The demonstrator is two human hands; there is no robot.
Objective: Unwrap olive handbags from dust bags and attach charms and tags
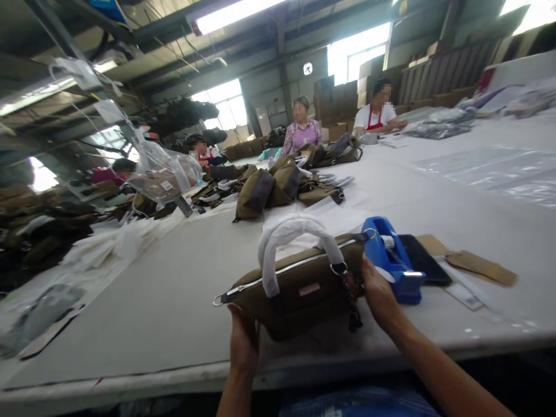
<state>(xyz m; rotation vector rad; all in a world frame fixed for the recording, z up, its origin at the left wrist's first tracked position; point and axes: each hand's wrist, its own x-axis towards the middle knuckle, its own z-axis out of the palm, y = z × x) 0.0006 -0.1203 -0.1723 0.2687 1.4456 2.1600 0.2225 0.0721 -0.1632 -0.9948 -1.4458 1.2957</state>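
Note:
An olive-brown handbag [286,313] stands upright near the front edge of the table, its zipper closed along the top. White wrapping covers its two raised handles [266,255]. A dark beaded charm [351,284] dangles from a ring at the right handle. My left hand [243,341] grips the bag's left end, thumb on the near side and the other fingers hidden by the bag. My right hand [380,295] holds the right end, its fingers mostly out of sight behind the bag. Close by my right hand is a blue tape dispenser [412,288].
Several similar bags [284,182] are heaped farther back on the white table [174,307]. Right of the dispenser lie a dark flat item [421,260] and brown paper pieces [482,267]. Clear plastic sheets [495,171] cover the right side. Co-workers [302,130] sit beyond.

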